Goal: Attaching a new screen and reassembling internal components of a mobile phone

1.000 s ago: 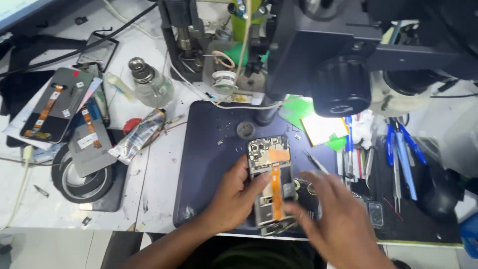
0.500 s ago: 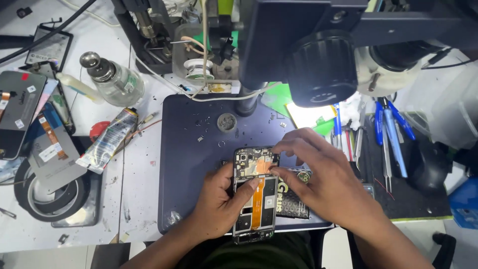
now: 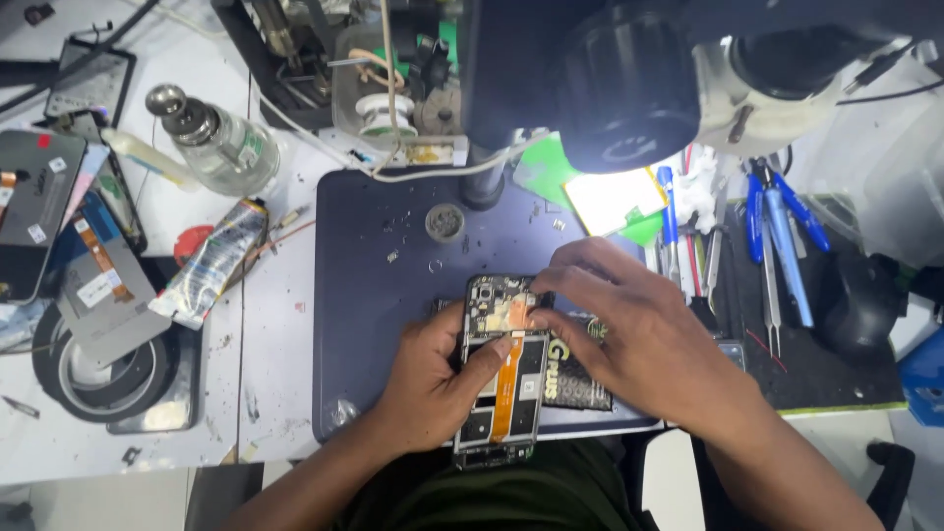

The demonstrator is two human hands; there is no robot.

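An opened smartphone (image 3: 503, 379) with its back off lies on the dark blue work mat (image 3: 379, 295), showing a circuit board and an orange flex cable. My left hand (image 3: 433, 379) grips its left edge, thumb across the middle. My right hand (image 3: 629, 329) reaches in from the right, its fingertips pinched on the upper circuit board area. A black battery (image 3: 575, 379) lies beside the phone, partly under my right hand.
A microscope head (image 3: 629, 88) hangs over the mat. Left of the mat lie a glue tube (image 3: 211, 261), a glass bottle (image 3: 211, 138), a tape roll (image 3: 93, 369) and phone parts (image 3: 39, 211). Tweezers and blue pens (image 3: 777, 246) sit at the right.
The view has shifted, so the phone sits more central. My right hand moved from the phone's lower right up to its top, where the fingertips now press. My left hand keeps its hold.
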